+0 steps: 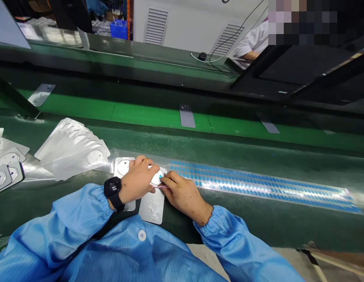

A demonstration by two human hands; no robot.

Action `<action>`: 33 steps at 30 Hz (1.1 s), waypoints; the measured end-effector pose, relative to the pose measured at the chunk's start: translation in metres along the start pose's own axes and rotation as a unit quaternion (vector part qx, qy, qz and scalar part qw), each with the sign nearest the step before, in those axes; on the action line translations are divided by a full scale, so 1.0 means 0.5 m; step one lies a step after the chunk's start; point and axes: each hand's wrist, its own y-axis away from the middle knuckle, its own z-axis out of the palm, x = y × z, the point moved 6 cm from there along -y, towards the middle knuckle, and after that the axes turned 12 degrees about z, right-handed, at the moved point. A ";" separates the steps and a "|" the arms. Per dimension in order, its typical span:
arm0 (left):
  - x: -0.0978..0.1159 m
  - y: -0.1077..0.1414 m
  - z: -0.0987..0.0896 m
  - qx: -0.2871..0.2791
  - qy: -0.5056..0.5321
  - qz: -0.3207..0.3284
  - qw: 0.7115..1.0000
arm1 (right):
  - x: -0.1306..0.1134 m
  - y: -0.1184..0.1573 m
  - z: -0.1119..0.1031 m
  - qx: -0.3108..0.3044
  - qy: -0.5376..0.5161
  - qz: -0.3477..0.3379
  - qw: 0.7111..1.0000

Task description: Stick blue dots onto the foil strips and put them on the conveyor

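My left hand [137,178], with a black watch at the wrist, is closed on the upper part of a flat white panel [152,207]. My right hand [184,196] is at the panel's right edge, its fingers pinched by a small blue piece [160,177] on the white round area. A thin pinkish edge shows between the hands. Under my left hand lies another white panel [119,161]. To the right stretches a long clear sheet [258,184] with rows of blue dots. What lies between my right fingertips is too small to tell.
Fanned white panels [73,145] lie on the green bench [146,137] at the left, with more panels [8,164] at the far left. Beyond, a green conveyor [149,115] carries spaced panels [187,116]. A person's arm [250,55] shows at upper right, beside dark equipment [293,66].
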 end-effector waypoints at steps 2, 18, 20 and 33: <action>-0.003 -0.005 -0.002 -0.002 0.003 -0.002 1.000 | 0.000 0.000 0.000 0.002 -0.006 0.008 1.000; -0.052 0.055 -0.113 0.353 0.077 -0.025 0.932 | 0.051 -0.180 -0.027 -0.075 -0.504 0.189 0.839; -0.087 0.095 -0.148 0.379 0.040 -0.052 0.923 | 0.053 -0.287 -0.060 -0.063 -0.524 0.201 0.825; -0.136 0.092 -0.057 0.011 0.004 -0.135 0.991 | 0.147 -0.205 -0.125 0.140 -0.594 0.214 0.763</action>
